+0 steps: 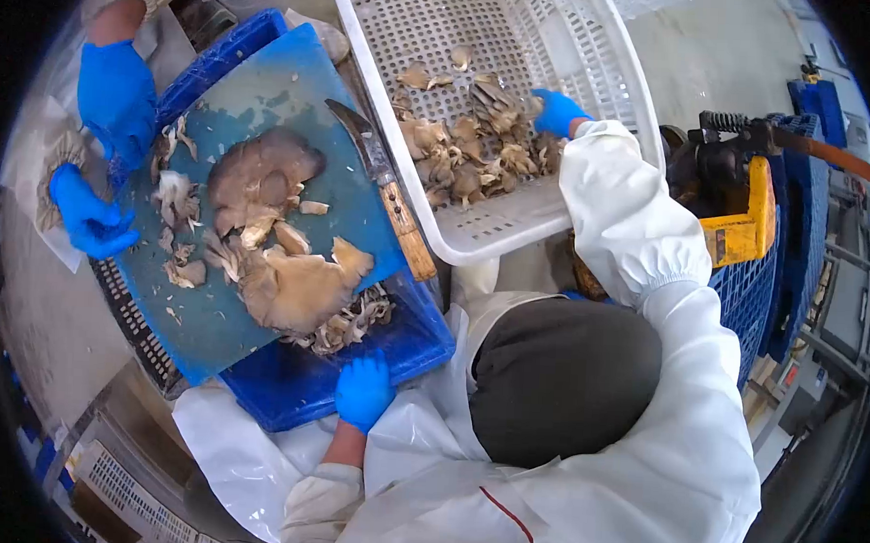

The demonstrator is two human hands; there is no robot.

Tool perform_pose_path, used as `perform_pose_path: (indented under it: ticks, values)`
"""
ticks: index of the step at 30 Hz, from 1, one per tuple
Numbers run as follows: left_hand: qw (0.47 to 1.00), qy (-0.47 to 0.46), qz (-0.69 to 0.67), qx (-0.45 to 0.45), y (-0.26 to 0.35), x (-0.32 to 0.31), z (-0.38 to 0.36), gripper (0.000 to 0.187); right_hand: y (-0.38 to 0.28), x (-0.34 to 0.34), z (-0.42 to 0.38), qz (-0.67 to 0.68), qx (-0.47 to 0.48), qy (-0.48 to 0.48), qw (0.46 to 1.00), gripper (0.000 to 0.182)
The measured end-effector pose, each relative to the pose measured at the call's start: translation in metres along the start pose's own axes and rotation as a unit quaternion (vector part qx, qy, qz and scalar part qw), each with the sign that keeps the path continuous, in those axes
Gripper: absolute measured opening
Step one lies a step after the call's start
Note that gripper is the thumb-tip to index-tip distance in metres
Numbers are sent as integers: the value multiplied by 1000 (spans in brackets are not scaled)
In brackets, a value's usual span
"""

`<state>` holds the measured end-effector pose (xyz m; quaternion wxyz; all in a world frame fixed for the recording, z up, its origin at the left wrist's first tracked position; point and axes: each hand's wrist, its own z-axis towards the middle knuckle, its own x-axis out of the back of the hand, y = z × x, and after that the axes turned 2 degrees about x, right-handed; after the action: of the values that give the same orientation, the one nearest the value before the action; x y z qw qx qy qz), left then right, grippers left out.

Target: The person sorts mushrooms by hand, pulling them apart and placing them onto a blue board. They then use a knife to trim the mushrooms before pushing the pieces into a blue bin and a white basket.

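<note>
My left hand [117, 102] hangs over the left edge of the blue cutting board [259, 84], fingers pointing down and drawn together. Whatever is in them is hidden. Just below it, my right hand [90, 220] is beside the board, its bent fingers apart and holding nothing I can see. Small torn mushroom pieces [176, 202] lie nearest to both hands. Mid-board are a large brown oyster mushroom cluster [260, 176] and a paler oyster mushroom cluster [298, 285]. A knife [381, 177] with a curved blade and wooden handle lies along the board's right side.
A blue tray [284, 391] under the board holds mushroom scraps [340, 326]. A co-worker in white [659, 485], dark cap [566, 379], rests one gloved hand [363, 392] on it; the other [558, 114] touches mushrooms [470, 147] in a white crate [494, 243]. Yellow equipment [743, 227] stands right.
</note>
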<state>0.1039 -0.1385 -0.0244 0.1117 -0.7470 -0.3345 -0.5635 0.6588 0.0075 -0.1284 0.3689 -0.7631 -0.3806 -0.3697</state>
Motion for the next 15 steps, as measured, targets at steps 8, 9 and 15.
perform_pose_path:
  ticks: [8,9,15]
  values:
    - [999,-18,26,-21,-4,-7,-1,54,-76,-49,8,-184,38,11,982,102]
    - [999,-21,29,-29,-4,-8,-3,55,-75,-54,7,-186,32,33,981,103]
    - [999,-37,22,-22,-3,-10,-1,56,-76,-83,25,-50,-68,37,996,98]
